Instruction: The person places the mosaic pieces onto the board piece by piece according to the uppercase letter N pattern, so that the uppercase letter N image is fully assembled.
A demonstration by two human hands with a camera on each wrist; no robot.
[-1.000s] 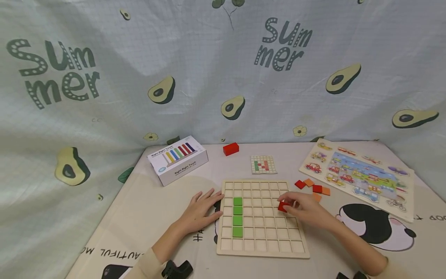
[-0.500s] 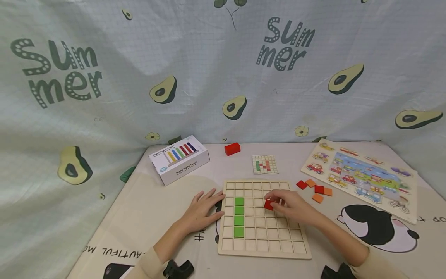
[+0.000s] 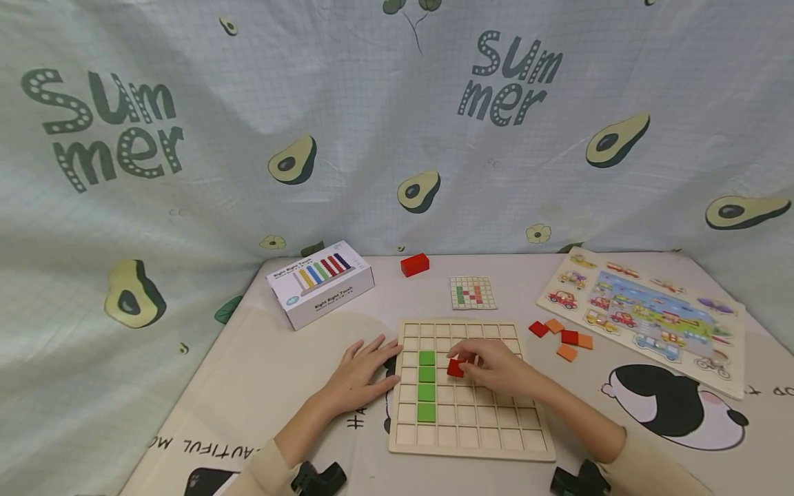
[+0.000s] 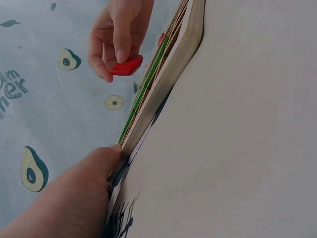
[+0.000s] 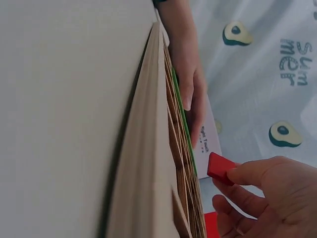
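Note:
A wooden grid board [image 3: 471, 455] lies on the table, with a column of green square tiles [image 3: 426, 393] set in its left part. My right hand [image 3: 496, 366] pinches a red square tile [image 3: 455, 368] between thumb and fingers, over the middle of the board, right of the green column. In the right wrist view the red tile [image 5: 221, 167] is tilted above the grid. My left hand [image 3: 360, 377] lies with fingers spread at the board's left edge, its fingertips at the rim. The left wrist view shows the left thumb [image 4: 101, 161] against that edge.
Loose red and orange tiles [image 3: 567, 353] lie right of the board. Behind it are a small pattern card [image 3: 473, 293] and a red block [image 3: 414, 265]. A white box [image 3: 322, 284] stands at the back left, a vehicle picture puzzle [image 3: 645, 313] at the right.
My right hand has carried the red tile leftward across the board, from its right side to near the green column. The left hand has stayed at the board's edge.

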